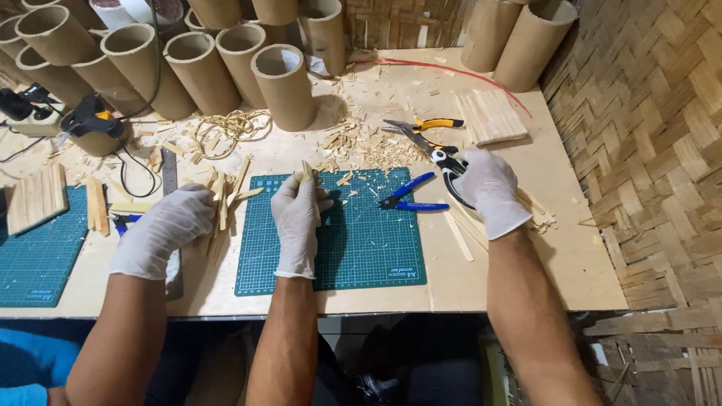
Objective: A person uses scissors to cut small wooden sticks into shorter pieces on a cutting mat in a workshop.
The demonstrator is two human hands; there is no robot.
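Centrally, left hand (296,218) gripping upright wood stick (308,177), right hand (489,188) closed around black-handled shears (440,154)

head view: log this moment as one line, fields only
left hand: holds wood strip over green mat | right hand: grips black cutters | co-worker's hand: on loose sticks

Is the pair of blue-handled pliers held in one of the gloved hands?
No, the blue-handled pliers lie free on the green cutting mat, between the left hand and the right hand, touched by neither.
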